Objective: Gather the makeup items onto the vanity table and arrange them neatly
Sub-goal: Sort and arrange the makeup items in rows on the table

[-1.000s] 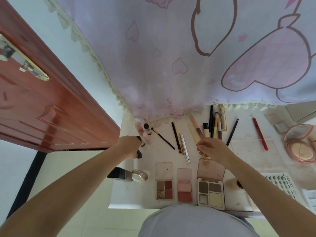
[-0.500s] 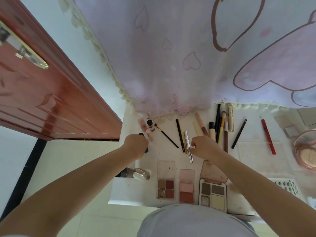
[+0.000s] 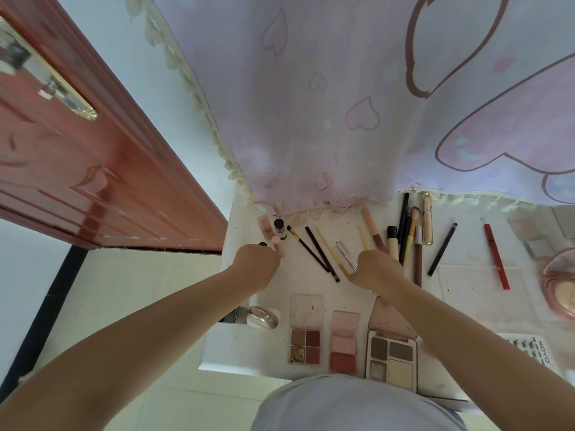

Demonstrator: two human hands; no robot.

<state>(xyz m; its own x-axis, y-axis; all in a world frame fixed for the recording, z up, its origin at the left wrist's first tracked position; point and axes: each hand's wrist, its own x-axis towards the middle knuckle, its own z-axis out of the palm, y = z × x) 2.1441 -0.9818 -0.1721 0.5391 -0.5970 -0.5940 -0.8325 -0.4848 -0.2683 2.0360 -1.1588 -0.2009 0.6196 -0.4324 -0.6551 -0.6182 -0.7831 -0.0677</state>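
Door stands open at our left, its lower edge near the white worktop. Curtain hangs over the worktop's far edge, its fringe touching the pens there. Bare room lies at the front left corner.

Three open palettes in a row along the near edge: four-pan palette, blush palette, brown palette, pans showing. Round compact open at far right.

Our left hand, fingers clenched round a dark-capped tube beside the pink tubes. Our right hand grips a silver pen among the pencils.
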